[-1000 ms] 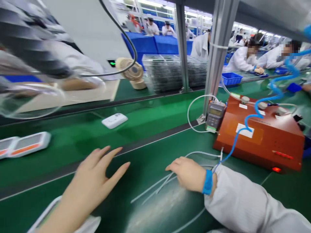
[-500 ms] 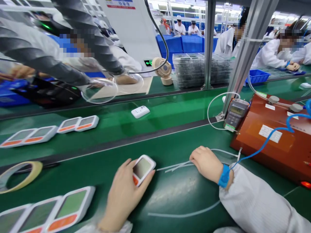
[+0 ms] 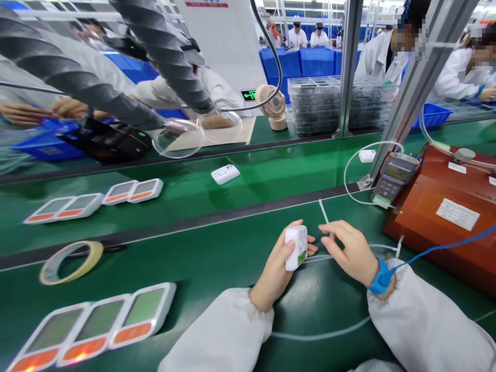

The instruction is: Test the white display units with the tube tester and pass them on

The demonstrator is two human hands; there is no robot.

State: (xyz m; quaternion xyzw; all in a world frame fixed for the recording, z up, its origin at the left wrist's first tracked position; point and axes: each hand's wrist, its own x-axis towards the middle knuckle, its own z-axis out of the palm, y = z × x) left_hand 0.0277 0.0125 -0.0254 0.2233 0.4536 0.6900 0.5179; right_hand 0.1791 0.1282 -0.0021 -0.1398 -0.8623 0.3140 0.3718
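A small white device (image 3: 296,245) with a screen is in my left hand (image 3: 273,271), its back turned toward me and a green label showing low on it. My fingers wrap round its sides. Just right of it, my right hand (image 3: 351,253) pinches a thin translucent tube (image 3: 324,211), whose free end points up and away. The tube and the device are apart. More tubing (image 3: 321,337) curves over the green bench below my hands. A blue wrist strap (image 3: 382,279) circles my right wrist.
Larger screened devices (image 3: 141,310) lie in a row at front left, behind them a tape roll (image 3: 96,256). On the green strip beyond are more white devices (image 3: 226,174). A handheld meter (image 3: 395,175) leans against a brown-orange box (image 3: 426,206) at right. Co-workers sit across.
My left hand has moved right and turned the device from screen side to back. My right hand has lifted a tube end off the bench, and it now points upward.
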